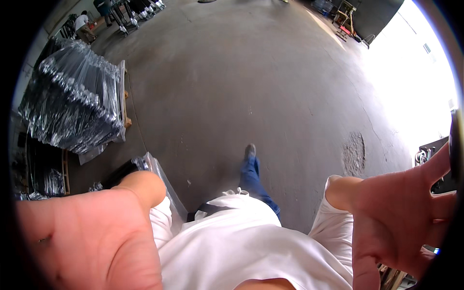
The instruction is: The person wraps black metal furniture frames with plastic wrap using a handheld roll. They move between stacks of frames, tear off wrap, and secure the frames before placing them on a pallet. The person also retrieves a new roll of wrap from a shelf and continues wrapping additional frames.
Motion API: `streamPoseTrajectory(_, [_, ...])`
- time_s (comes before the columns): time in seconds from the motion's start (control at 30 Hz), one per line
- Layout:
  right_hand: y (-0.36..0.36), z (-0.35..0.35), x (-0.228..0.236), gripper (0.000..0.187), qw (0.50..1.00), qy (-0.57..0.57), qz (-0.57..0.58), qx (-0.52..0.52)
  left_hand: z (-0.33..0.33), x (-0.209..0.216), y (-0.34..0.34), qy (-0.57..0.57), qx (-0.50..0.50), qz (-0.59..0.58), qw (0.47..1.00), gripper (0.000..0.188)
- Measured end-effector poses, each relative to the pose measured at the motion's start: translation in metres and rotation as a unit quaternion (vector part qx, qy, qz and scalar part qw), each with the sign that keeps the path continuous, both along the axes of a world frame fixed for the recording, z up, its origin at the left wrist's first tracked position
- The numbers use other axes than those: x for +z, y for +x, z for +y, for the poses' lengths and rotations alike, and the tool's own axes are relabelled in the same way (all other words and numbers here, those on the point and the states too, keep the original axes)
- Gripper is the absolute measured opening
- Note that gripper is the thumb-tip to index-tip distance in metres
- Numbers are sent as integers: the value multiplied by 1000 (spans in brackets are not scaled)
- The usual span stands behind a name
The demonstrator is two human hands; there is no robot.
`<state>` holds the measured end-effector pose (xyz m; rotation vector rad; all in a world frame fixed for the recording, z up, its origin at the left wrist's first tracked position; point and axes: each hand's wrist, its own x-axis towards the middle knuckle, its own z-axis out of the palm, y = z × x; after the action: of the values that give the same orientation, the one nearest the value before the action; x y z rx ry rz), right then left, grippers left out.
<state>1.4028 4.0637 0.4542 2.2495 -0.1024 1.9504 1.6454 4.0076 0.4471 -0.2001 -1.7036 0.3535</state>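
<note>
**Raised Hands: Positioning and Footing**

Left hand: palm faces the camera; the fingers run out of view, so their state cannot be told. Right hand: palm faces the camera, visible fingers spread, nothing seen in the palm. The nearest goods, a black film-wrapped item, lie just beyond the left wrist; a larger wrapped stack stands farther left. Recommended: hold both palms level and clear of the lens. Place the forward shoe flat, avoiding the rough floor patch at right.
</note>
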Motion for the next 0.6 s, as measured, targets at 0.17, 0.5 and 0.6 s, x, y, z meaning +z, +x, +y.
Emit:
streamPoseTrajectory(0.17, [-60, -151, 0, 39, 999, -18, -5, 28, -138, 1, -60, -21, 39, 3, 999, 47])
streamPoseTrajectory(0.5, [-161, -492, 13, 35, 995, 60, -67, 49, -419, 3, -107, 72, 180, 43, 980, 49])
streamPoseTrajectory(0.6, [-193, -659, -64, 34, 945, 264, 80, -176, -529, -44, -129, 265, 137, 9, 955, 43])
